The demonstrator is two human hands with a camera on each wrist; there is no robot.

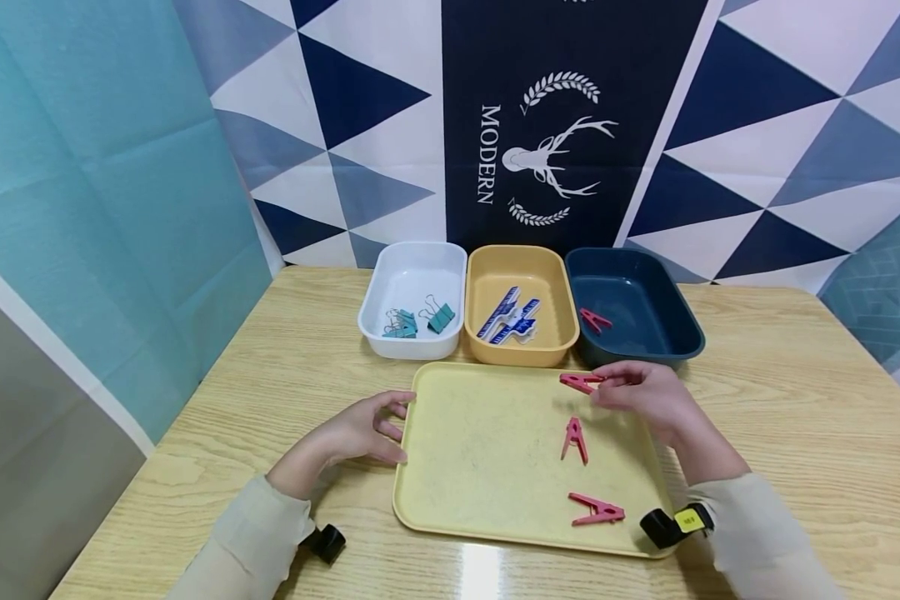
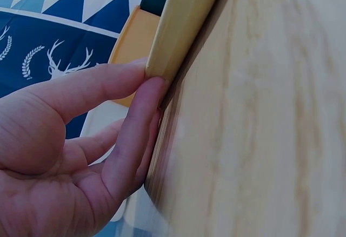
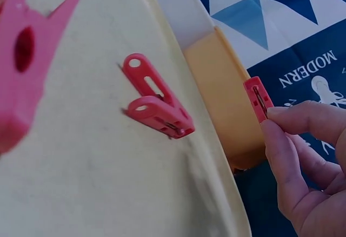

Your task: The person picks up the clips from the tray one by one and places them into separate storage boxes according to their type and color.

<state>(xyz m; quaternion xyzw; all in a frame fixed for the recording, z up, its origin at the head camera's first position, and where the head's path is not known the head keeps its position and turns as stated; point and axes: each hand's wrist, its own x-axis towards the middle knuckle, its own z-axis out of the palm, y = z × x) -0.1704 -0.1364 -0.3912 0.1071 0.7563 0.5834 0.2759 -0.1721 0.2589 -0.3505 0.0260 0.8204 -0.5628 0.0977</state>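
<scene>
Wooden surface [image 1: 780, 400] underneath it all, and at its centre the yellow tray [image 1: 487, 450]. At the tray's 12 o'clock sit three bins in a row: white bin [image 1: 412, 287] at 11 with teal binder clips [image 1: 420, 320] in it, yellow bin [image 1: 521, 287] dead ahead holding blue-and-white pieces (too small to make out), dark bin [image 1: 637, 304] at 1 with one pink peg [image 1: 594, 320] inside. Left hand [image 1: 360, 431] is at the tray's 9 o'clock edge, fingers [image 2: 135, 129] loosely straight and pressed against the rim, gripping nothing. Right hand [image 1: 645, 392] is up at the tray's 1 o'clock corner, fingertips [image 3: 281, 123] pinching a pink peg [image 1: 579, 382] by its tail end, just short of the dark bin. Two more pegs lie on the tray: one [image 1: 574, 439] right of centre, another [image 1: 596, 509] at 5 o'clock near the front rim.
</scene>
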